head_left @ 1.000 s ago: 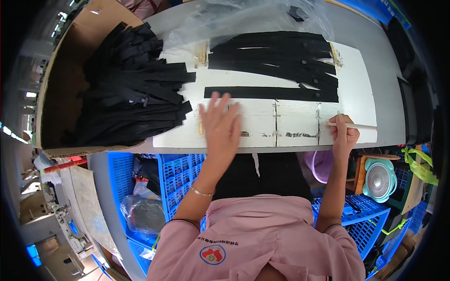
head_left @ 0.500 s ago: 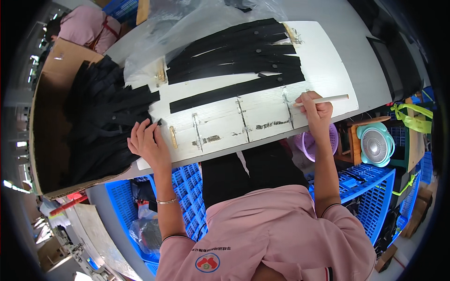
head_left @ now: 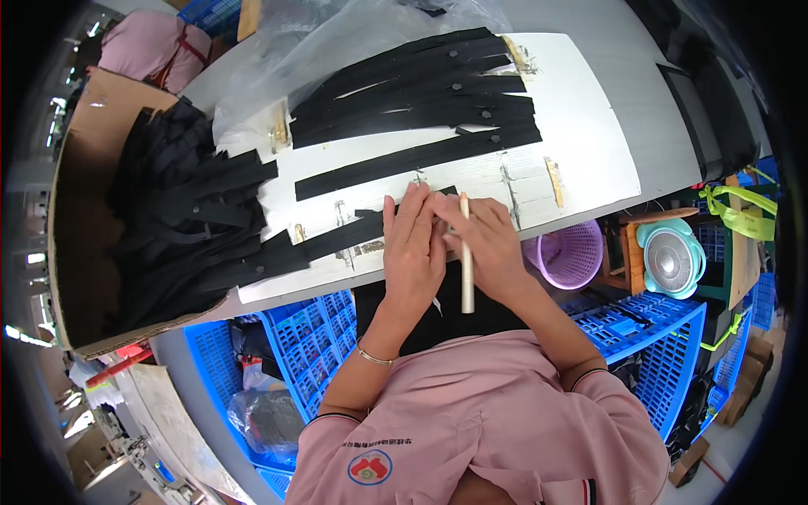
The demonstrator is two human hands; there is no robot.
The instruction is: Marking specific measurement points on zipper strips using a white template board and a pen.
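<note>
A long black fabric strip (head_left: 337, 240) runs from the cardboard box onto the white board (head_left: 589, 126), and its end passes under both my hands. My left hand (head_left: 412, 248) lies on this strip with its fingers stretched out side by side. Close against it, my right hand (head_left: 492, 244) grips a slim white marking pencil (head_left: 467, 273), tip pointing away from me. Its fingertips are at the strip's end, partly hidden. Beyond my hands, a single black strip (head_left: 362, 173) lies flat, and farther back more strips (head_left: 404, 97) with small round dark dots lie side by side.
At the left stands the cardboard box (head_left: 88, 151), heaped with black strips (head_left: 185, 210). Clear plastic sheeting (head_left: 295, 59) covers the far side of the board. Blue crates (head_left: 311, 337), a purple basket (head_left: 572, 252) and a turquoise fan (head_left: 673, 255) sit below table height. Another person (head_left: 151, 50) is at the far left.
My left hand has moved right from the box, and a black strip now stretches across the board. My right hand has come left to meet it, with the pencil turned toward me.
</note>
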